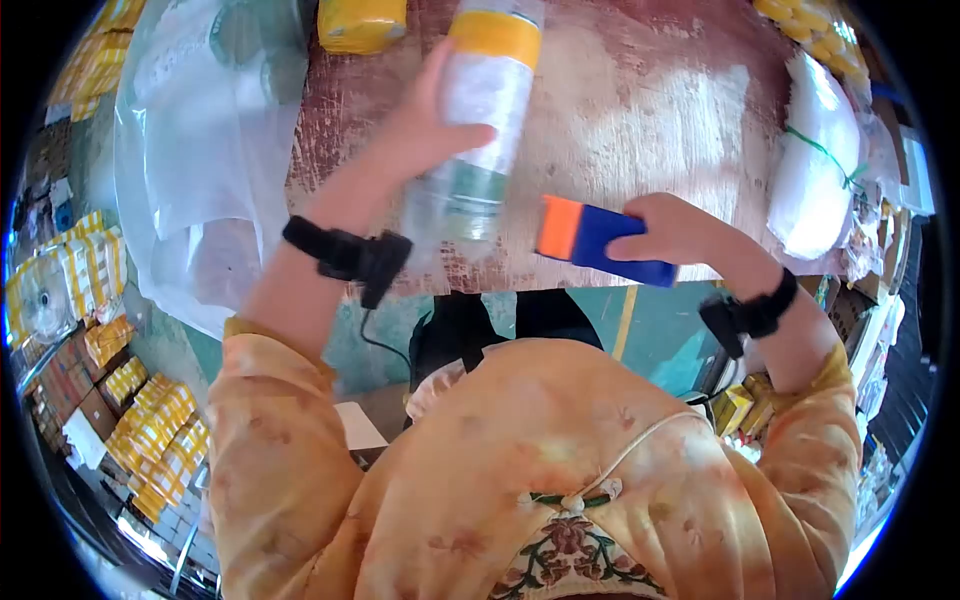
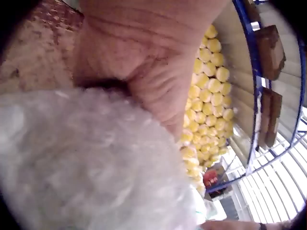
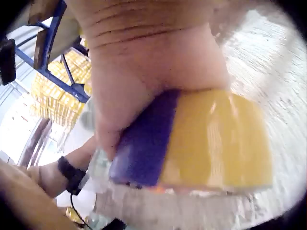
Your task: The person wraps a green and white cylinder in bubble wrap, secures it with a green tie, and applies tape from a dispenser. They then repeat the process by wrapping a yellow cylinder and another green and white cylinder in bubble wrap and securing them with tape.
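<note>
My left hand [image 1: 430, 135] grips a long, cylindrical plastic-wrapped bundle [image 1: 487, 105], its thumb across the near face. The bundle is whitish with a yellow band near the far end and green at the near end, slightly blurred. In the left wrist view its crinkled clear wrap [image 2: 96, 158] fills the lower part, hiding the fingers. My right hand [image 1: 665, 235] holds a blue and orange tape dispenser [image 1: 595, 240] over the table's near edge, to the right of the bundle. A wide glossy yellow surface [image 3: 216, 143] shows beside its blue side in the right wrist view.
The worn reddish table [image 1: 640, 120] carries a yellow-wrapped package [image 1: 362, 25] at the far side. Clear plastic sheeting [image 1: 200, 150] drapes over the left side. A white bundle tied with green string [image 1: 815, 155] lies at right. Yellow-taped packages [image 1: 160, 430] are stacked on the left.
</note>
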The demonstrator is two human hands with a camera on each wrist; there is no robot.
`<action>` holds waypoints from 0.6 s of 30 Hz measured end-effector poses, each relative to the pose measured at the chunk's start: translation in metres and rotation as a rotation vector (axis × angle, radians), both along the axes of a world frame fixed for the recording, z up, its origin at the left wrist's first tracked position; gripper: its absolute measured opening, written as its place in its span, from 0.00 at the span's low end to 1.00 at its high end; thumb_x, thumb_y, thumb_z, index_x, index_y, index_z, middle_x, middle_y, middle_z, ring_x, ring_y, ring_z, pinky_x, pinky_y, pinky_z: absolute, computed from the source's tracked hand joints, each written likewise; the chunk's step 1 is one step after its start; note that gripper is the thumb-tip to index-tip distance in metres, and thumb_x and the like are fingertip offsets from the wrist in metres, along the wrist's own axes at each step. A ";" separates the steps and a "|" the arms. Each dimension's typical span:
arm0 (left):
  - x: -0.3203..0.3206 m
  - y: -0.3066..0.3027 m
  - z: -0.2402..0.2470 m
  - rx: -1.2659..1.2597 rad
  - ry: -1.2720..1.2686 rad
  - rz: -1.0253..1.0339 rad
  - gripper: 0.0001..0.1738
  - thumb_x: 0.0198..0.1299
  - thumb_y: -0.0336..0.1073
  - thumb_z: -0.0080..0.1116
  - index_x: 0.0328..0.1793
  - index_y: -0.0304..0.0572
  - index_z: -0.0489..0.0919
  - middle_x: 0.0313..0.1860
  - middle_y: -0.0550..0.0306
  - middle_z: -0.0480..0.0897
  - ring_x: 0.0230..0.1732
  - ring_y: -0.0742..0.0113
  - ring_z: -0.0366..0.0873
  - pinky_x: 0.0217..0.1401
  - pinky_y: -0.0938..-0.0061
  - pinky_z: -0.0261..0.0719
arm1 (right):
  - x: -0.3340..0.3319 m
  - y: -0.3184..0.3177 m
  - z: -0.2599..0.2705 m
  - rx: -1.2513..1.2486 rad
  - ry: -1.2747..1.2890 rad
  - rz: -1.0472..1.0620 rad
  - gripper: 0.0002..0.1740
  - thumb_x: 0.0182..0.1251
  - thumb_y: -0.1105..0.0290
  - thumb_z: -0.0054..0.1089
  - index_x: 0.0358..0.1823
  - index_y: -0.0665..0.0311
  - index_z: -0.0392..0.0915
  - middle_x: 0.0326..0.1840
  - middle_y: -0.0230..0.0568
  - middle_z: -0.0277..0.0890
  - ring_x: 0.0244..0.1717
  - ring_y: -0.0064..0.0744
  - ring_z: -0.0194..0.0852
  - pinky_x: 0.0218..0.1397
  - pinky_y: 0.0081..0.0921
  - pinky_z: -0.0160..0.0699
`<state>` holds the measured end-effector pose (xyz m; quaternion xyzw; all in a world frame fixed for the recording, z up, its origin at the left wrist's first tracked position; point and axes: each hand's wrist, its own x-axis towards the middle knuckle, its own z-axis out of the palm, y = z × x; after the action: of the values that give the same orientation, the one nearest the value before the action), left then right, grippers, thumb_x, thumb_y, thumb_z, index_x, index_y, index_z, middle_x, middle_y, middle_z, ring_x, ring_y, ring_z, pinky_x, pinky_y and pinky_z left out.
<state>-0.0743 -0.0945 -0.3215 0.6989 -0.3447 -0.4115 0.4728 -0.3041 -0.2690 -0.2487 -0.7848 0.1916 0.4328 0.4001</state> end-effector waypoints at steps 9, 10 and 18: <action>0.007 0.015 0.005 0.021 -0.243 -0.066 0.46 0.51 0.39 0.66 0.75 0.50 0.54 0.71 0.40 0.58 0.71 0.49 0.58 0.70 0.62 0.60 | -0.012 -0.004 0.018 0.226 -0.072 -0.293 0.28 0.49 0.54 0.66 0.44 0.71 0.76 0.33 0.39 0.77 0.35 0.27 0.73 0.41 0.26 0.74; -0.007 0.006 0.015 0.081 -0.372 -0.067 0.46 0.51 0.41 0.66 0.75 0.51 0.54 0.71 0.39 0.57 0.71 0.47 0.57 0.70 0.61 0.60 | -0.019 -0.002 0.021 0.303 -0.104 -0.380 0.27 0.50 0.56 0.67 0.44 0.71 0.76 0.34 0.38 0.77 0.36 0.25 0.73 0.42 0.25 0.73; -0.044 0.004 0.068 -0.293 -0.591 -0.060 0.36 0.55 0.40 0.62 0.69 0.44 0.63 0.66 0.42 0.64 0.66 0.47 0.63 0.67 0.62 0.62 | -0.067 0.016 0.041 0.737 -0.225 -0.781 0.40 0.44 0.53 0.75 0.54 0.73 0.73 0.45 0.33 0.77 0.45 0.20 0.72 0.51 0.20 0.71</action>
<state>-0.1184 -0.0901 -0.2537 0.7020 -0.5431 -0.1507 0.4354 -0.3707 -0.2532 -0.2074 -0.5046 0.2607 0.2040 0.7974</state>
